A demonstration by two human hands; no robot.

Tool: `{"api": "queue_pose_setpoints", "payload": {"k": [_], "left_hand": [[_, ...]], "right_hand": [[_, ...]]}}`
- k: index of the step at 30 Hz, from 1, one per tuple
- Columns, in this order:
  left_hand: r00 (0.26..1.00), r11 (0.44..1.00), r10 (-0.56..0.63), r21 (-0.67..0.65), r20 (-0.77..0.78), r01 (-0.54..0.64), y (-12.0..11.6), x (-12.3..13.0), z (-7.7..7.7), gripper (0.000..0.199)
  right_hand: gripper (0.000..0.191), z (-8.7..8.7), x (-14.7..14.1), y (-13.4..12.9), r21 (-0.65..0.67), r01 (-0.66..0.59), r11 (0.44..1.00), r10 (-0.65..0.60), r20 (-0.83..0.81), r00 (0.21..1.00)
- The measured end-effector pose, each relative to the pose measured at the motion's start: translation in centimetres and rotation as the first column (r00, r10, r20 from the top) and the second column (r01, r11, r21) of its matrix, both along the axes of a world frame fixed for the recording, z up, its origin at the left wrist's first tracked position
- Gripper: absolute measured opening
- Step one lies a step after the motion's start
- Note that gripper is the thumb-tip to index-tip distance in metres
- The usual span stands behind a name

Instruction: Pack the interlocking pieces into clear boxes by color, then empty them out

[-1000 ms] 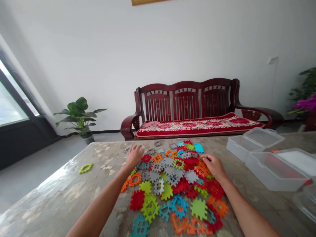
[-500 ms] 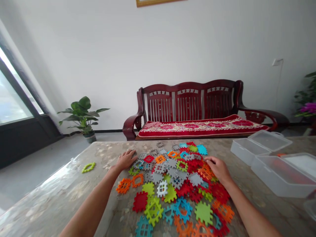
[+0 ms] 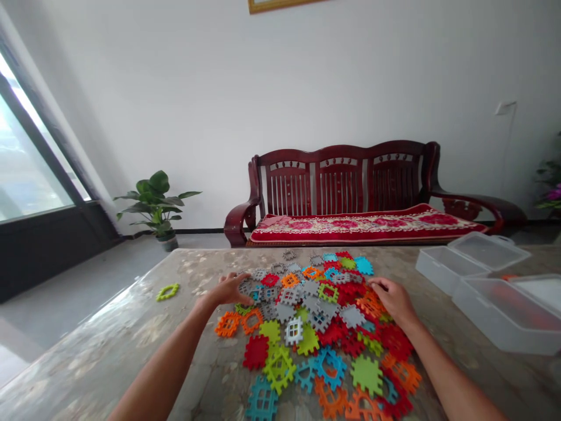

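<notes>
A heap of flat, notched plastic pieces in grey, red, orange, green and blue lies on the table [image 3: 144, 351]. My left hand [image 3: 231, 289] is at the heap's left edge, thumb and fingers apart around a grey piece [image 3: 246, 286]; no firm hold shows. On the right side my right hand [image 3: 391, 297] rests beside the red and orange pieces [image 3: 370, 304], fingers curled together; anything between its fingertips is too small to make out. Nearer the front are a red square [image 3: 256, 352] and a blue window piece [image 3: 262, 399].
One green ring piece [image 3: 167, 292] lies apart on the left. Clear plastic boxes [image 3: 504, 327] with open lids stand on the right, something orange inside. Beyond the table are a wooden bench [image 3: 337, 181] and a potted plant [image 3: 158, 202].
My left hand has changed from lying nearly flat to an arched shape with its thumb lowered toward the pieces. My right hand keeps its curl. The whole view has shifted slightly.
</notes>
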State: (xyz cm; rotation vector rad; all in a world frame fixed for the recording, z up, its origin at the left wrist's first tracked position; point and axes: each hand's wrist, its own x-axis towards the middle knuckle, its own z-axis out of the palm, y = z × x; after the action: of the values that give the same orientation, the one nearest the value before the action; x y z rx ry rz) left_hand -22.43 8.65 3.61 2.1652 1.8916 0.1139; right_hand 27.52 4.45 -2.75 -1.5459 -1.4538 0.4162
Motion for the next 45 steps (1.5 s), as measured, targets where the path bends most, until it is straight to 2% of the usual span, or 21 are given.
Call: {"api": "queue_pose_setpoints", "payload": {"k": [4,7,9,12,15,18,22,25,29,36,40,45], "left_hand": [[0.998,1.0,-0.005,-0.021,0.063,0.007,-0.3,0.5,-0.1,0.076],[0.995,1.0,0.012,-0.015,0.097,-0.01,-0.6,1.0,-0.7,0.055],[0.994,1.0,0.026,-0.005,0.104,-0.025,-0.7,1.2,-1.2,0.048],[0.994,0.999,0.04,0.003,0.098,-0.04,-0.8,1.0,-1.4,0.048],[0.995,0.999,0.043,-0.002,0.086,-0.043,-0.7,0.6,-0.9,0.051],[0.997,0.998,0.042,0.042,0.062,-0.044,-0.2,0.5,0.0,0.066],[0.998,0.996,-0.057,0.074,0.036,0.054,0.9,1.3,0.7,0.077],[0.994,0.994,-0.106,0.01,0.021,0.106,1.5,1.9,0.8,0.07],[0.994,0.993,-0.107,-0.045,-0.005,0.107,2.1,2.2,1.0,0.064],[0.994,0.992,-0.106,-0.063,0.02,0.107,2.4,2.0,0.8,0.054],[0.992,0.996,-0.084,-0.005,0.097,0.085,2.6,1.8,-0.1,0.038],[0.958,1.0,-0.024,0.02,0.284,0.019,2.6,1.7,-0.6,0.023]], "right_hand": [[0.033,-0.2,0.1,0.1,-0.005,-0.005,1.0,0.005,-0.008,1.0],[0.033,-0.3,0.1,0.1,-0.01,0.0,1.0,0.0,-0.014,1.0],[0.033,-0.4,0.1,0.2,-0.013,0.001,1.0,-0.001,-0.016,1.0],[0.034,-0.4,0.2,0.2,-0.012,-0.012,1.0,0.012,-0.016,1.0],[0.033,-0.4,0.2,0.2,-0.016,-0.01,1.0,0.01,-0.013,1.0],[0.033,-0.3,0.2,0.2,-0.014,-0.009,1.0,0.009,-0.008,1.0],[0.032,-0.3,0.2,0.2,-0.014,0.006,1.0,-0.006,-0.004,1.0],[0.033,-0.4,0.2,0.3,-0.009,-0.001,1.0,0.001,0.003,1.0],[0.034,-0.4,0.3,0.4,-0.012,-0.015,1.0,0.015,0.005,1.0],[0.033,-0.5,0.2,0.4,-0.017,-0.008,1.0,0.008,-0.001,1.0],[0.034,-0.5,0.2,0.4,-0.022,-0.005,1.0,0.005,-0.003,1.0],[0.033,-0.7,0.3,0.5,-0.015,0.001,1.0,-0.001,-0.008,1.0]]}}
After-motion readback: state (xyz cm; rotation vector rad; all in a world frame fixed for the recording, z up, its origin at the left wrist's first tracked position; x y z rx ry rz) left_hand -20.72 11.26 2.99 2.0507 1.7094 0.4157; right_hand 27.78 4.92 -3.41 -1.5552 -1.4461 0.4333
